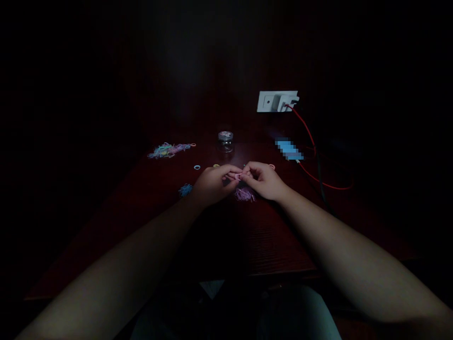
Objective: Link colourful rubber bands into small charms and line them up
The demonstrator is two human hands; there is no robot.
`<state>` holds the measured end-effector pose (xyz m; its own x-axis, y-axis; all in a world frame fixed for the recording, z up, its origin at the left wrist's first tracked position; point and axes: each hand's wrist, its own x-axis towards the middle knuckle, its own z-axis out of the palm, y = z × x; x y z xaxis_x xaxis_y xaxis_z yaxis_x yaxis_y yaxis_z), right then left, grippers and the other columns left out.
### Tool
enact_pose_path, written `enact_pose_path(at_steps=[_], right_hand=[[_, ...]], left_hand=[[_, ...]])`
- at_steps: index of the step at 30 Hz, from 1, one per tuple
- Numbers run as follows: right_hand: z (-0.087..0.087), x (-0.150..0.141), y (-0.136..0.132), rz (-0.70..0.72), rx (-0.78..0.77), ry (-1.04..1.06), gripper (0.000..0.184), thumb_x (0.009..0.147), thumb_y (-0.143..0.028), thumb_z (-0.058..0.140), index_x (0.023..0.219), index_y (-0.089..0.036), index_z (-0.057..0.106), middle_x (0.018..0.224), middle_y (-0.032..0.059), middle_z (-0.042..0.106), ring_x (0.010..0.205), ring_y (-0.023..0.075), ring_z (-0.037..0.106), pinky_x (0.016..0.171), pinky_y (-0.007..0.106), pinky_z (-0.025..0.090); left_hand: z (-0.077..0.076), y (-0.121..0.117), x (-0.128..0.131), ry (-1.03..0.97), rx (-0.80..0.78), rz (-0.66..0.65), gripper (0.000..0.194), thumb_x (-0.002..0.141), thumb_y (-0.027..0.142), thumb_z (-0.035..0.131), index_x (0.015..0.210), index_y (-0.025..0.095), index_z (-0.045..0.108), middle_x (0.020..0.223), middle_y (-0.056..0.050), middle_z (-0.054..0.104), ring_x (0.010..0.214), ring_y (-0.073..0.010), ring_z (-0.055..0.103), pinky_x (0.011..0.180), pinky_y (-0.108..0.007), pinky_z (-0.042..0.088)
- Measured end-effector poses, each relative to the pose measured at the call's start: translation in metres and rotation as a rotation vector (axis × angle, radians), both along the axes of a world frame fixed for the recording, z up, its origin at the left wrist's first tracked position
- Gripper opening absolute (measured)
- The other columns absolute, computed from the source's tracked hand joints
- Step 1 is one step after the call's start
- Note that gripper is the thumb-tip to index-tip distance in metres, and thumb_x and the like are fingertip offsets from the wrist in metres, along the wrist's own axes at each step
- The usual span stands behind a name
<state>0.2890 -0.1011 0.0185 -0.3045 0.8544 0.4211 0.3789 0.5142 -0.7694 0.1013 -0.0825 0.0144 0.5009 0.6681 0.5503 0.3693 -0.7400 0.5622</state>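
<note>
Above the dark red table, my left hand (216,184) and my right hand (264,179) meet at the fingertips. Both are closed on a small pink hair tie (238,176) pinched between them. Just below it lies a pile of purple-pink hair ties (245,193). A bunch of blue hair ties (185,190) is beside my left wrist. One light-blue hair tie (197,167) lies alone beyond it. Behind my left hand a yellow hair tie (216,165) partly shows, and an orange-red one (272,166) sits behind my right hand.
A mixed heap of coloured hair ties (170,150) lies at the back left. A clear lidded jar (225,140) stands at the back middle. On the right, a phone with a blurred screen (289,149) connects by a red cable (307,125) to a charger in the wall socket (278,101).
</note>
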Motion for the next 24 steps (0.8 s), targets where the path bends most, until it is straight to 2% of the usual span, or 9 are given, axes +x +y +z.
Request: enact_pose_path(at_steps=[10,16,24], right_hand=[[-0.0039,0.0044,0.0023,-0.017,0.048,-0.054,0.024,0.082,-0.04,0.059,0.075,-0.017,0.056,0.065,-0.0006,0.05,0.058,0.0107,0.042,0.054,0.024,0.035],[-0.0044,0.005,0.0027,-0.018,0.052,-0.054,0.023,0.082,-0.039,0.059,0.075,-0.017,0.056,0.065,-0.0004,0.051,0.058,0.0107,0.043,0.054,0.024,0.036],[-0.0063,0.0065,0.0037,-0.015,0.064,-0.06,0.022,0.081,-0.036,0.061,0.073,-0.016,0.055,0.064,-0.0009,0.051,0.057,0.01,0.042,0.054,0.024,0.035]], left_hand=[[0.0004,0.0006,0.0004,0.011,-0.002,0.006,0.028,0.076,0.02,0.061,0.104,0.022,0.067,0.094,-0.002,0.072,0.079,-0.0128,0.067,0.076,-0.024,0.053],[-0.0016,0.0003,0.0011,-0.032,-0.066,-0.025,0.023,0.079,0.023,0.061,0.101,0.021,0.068,0.091,-0.003,0.072,0.079,-0.013,0.068,0.073,-0.023,0.053],[0.0007,-0.0022,0.0031,-0.02,0.012,0.019,0.016,0.078,0.026,0.063,0.093,0.021,0.067,0.086,-0.001,0.07,0.074,-0.0112,0.065,0.069,-0.023,0.05]])
